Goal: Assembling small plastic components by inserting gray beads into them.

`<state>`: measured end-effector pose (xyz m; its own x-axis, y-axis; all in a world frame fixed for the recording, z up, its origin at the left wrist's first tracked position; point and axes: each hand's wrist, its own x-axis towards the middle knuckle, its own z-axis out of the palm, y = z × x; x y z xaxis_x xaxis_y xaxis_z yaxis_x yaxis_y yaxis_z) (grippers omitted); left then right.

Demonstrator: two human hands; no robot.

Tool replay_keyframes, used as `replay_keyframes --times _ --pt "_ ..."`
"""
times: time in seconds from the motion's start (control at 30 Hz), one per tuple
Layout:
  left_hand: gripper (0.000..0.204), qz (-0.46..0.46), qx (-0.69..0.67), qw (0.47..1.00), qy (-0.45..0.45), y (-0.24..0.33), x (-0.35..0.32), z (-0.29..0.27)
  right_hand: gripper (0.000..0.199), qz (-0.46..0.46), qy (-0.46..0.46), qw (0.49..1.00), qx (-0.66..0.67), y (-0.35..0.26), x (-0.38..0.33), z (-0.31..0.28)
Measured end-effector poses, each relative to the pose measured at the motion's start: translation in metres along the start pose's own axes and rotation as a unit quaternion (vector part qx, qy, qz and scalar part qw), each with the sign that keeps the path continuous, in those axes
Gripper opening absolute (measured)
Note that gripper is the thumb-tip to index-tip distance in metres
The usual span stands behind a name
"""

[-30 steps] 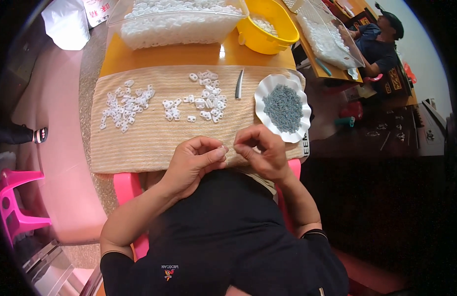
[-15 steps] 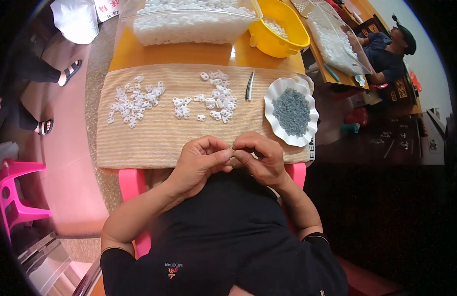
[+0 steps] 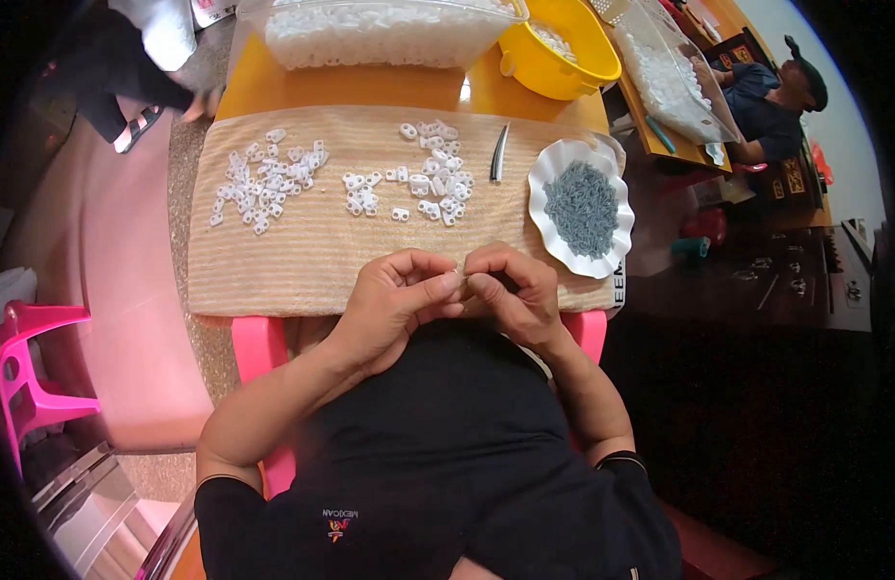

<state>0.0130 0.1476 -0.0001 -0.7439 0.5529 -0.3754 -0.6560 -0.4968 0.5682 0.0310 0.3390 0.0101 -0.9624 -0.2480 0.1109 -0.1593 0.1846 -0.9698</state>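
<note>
Fingertips [image 3: 451, 283] of the left hand [image 3: 394, 300] are pressed together on a tiny piece [image 3: 458, 275], which is too small and too covered to be identified. It is held just above the near edge of a striped towel [image 3: 273, 275], in front of the dark shirt [image 3: 409, 406]. By the right hand [image 3: 520, 295] a pinch is also formed, thumb against forefinger, just beside the left fingertips; what is gripped there cannot be told.

Beyond the hands, two-holed white plastic connectors [image 3: 438, 184] are strewn on the towel in a loose cluster, with a few set slightly apart to its left. A second, broader heap [image 3: 264, 184] is spread farther left. To the right, a scalloped white dish [image 3: 538, 198] is filled with short grey-blue pins [image 3: 581, 208]; between it and the connectors a slim, tapered black-and-silver tool [image 3: 500, 153] is laid.

The towel is spread over an orange-yellow table [image 3: 370, 89]. At its far side a clear plastic bin [image 3: 370, 60] is heaped with white pieces, and more are held in a yellow tub [image 3: 554, 82] just beside it. At upper right, a co-worker [image 3: 771, 126] in a dark cap is seated near another clear bin [image 3: 665, 82].
</note>
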Motion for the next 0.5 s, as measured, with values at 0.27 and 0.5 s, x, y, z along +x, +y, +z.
replay_keyframes --times 0.27,0.5 --pt "0.016 -0.004 -0.009 1.0 0.002 0.0004 -0.0004 -0.0009 0.007 0.063 0.011 0.993 0.101 -0.0012 -0.0004 0.0024" --pt "0.015 -0.002 -0.005 1.0 0.007 -0.001 0.0005 -0.0023 0.007 0.05 0.009 0.997 0.066 -0.0004 0.0011 0.0027"
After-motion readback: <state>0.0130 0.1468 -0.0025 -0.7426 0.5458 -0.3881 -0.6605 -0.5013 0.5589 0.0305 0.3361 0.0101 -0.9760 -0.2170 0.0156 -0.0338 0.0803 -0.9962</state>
